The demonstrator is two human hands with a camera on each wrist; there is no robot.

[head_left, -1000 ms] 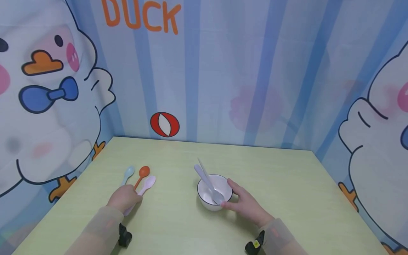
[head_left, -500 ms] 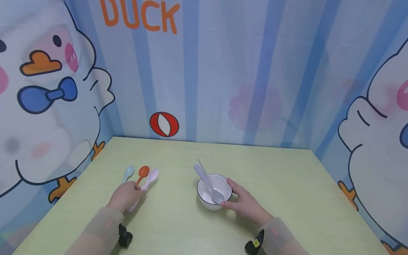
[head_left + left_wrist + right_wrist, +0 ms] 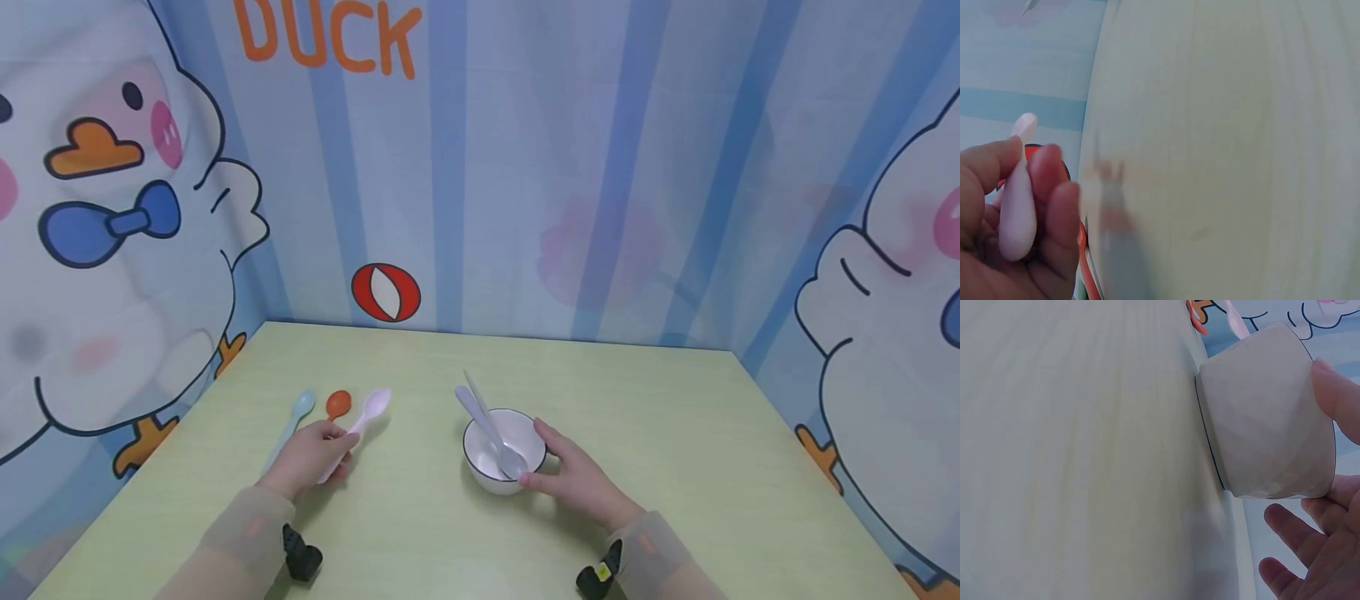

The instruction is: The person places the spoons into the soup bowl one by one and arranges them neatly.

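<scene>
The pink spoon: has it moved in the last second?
Yes. The pink spoon, held in the left hand, has shifted right and away from the orange spoon, toward the bowl.

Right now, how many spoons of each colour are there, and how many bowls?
Pink spoon: 1
Orange spoon: 1
Light blue spoon: 1
Pale lavender-grey spoons in the bowl: 2
White bowl: 1
Total: 6
</scene>
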